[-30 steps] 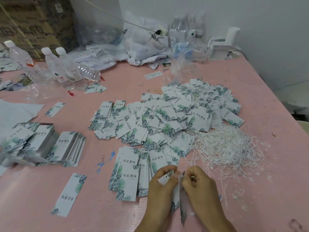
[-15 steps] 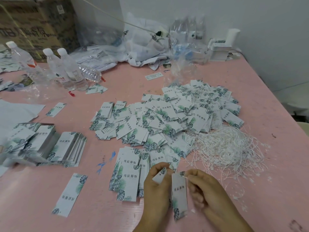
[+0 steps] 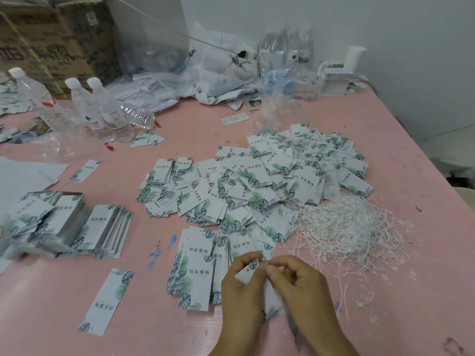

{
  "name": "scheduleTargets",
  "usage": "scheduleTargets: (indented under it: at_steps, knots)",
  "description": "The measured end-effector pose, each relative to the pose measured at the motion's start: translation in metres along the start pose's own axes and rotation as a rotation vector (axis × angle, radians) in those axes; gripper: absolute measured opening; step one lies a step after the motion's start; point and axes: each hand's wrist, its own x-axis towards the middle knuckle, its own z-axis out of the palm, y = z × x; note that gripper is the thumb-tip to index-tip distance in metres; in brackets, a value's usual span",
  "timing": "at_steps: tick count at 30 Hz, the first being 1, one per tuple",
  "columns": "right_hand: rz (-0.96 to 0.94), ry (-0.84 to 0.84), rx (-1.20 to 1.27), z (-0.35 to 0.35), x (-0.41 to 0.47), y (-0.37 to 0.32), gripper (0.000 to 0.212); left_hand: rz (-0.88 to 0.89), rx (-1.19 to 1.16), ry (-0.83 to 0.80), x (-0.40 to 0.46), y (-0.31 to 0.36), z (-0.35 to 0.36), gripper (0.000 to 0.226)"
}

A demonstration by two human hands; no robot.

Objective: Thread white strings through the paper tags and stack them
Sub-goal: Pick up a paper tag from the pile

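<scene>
Pinching a small white paper tag with a dark leaf print (image 3: 248,271) by its upper end, the left hand (image 3: 243,295) has thumb and fingers curled round it, the punched hole facing up just below the fingertips. Right hand (image 3: 299,291) is touching the left, fingers curled tight at the tag's top edge — looks like it nips a thin white string end there, but the string is too fine to make out, so cannot tell for sure.

Handling, as a guess: tag is light, stiff card, bends if squeezed hard — best held by the edges near the hole. String should be limp, light and prone to snagging; take it close to the tip.

Just left of the left hand, touching distance, lies a fanned stack of long white leaf-print tags (image 3: 199,268). Beyond both hands, farther out, a big loose heap of the same printed tags (image 3: 259,186). Out past the right hand and to its right, a tangled pile of white strings (image 3: 344,227) — near, not touching. Well off to the left, squared-up tag stacks (image 3: 77,224) and one lone long tag (image 3: 108,301), all on the pink tabletop (image 3: 385,330).
</scene>
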Motion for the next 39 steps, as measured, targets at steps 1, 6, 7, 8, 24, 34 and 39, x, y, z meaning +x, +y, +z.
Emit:
scheduleTargets:
  at_steps: [1, 6, 7, 8, 24, 34, 39]
  knots:
    - [-0.008, 0.000, -0.003, 0.000, 0.000, 0.001, 0.004, 0.002, -0.001, 0.003, 0.000, 0.001, -0.001, 0.016]
    - [-0.040, 0.018, -0.008, -0.003, 0.001, 0.000, 0.018, -0.030, -0.005, -0.004, -0.002, 0.005, 0.001, 0.014]
    - [-0.054, 0.032, -0.028, -0.003, 0.000, 0.000, 0.019, -0.038, 0.015, -0.002, -0.002, 0.006, 0.002, 0.014]
    - [-0.069, 0.050, -0.051, -0.003, -0.001, 0.001, 0.019, -0.049, 0.028, -0.002, -0.002, 0.007, 0.002, 0.017]
    - [-0.160, 0.061, -0.137, 0.010, 0.000, 0.002, 0.022, -0.249, -0.232, -0.035, 0.000, 0.000, 0.005, 0.040]
    - [-0.151, 0.082, -0.115, 0.011, -0.002, 0.001, 0.025, -0.263, -0.178, -0.069, 0.005, -0.009, 0.005, 0.037]
    - [-0.118, 0.099, -0.100, 0.012, -0.001, 0.001, 0.023, -0.271, -0.249, -0.062, 0.001, -0.003, 0.006, 0.039]
